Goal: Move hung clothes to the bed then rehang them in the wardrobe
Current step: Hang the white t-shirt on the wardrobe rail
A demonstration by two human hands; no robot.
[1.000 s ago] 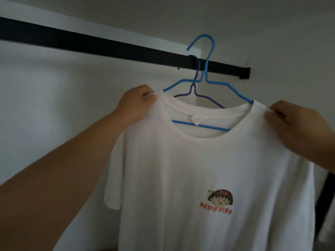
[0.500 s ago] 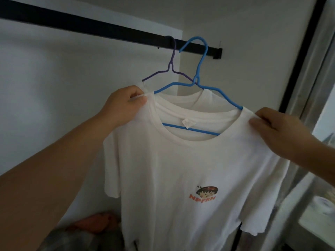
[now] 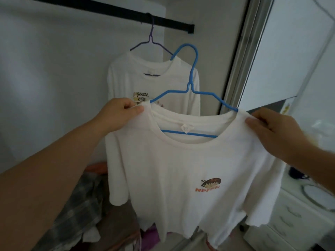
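— What was the shirt pinched between the fingers [image 3: 133, 110] of each hand made of?

— The white T-shirt [image 3: 181, 169] was soft, matt cotton-like cloth with a ribbed collar, a small papery label just inside it and a flat printed cartoon below the right-hand fingers.

— And the hanger between the fingers?

— The blue hanger [image 3: 192, 87] looked like thin wire in a smooth, slightly glossy coating. Beyond the fingers, the purple hanger [image 3: 151, 40] had the same finish.

— The rail?

— The black rail [image 3: 112, 12] looked matt. The second white shirt [image 3: 126, 82] was plain matt cloth too.
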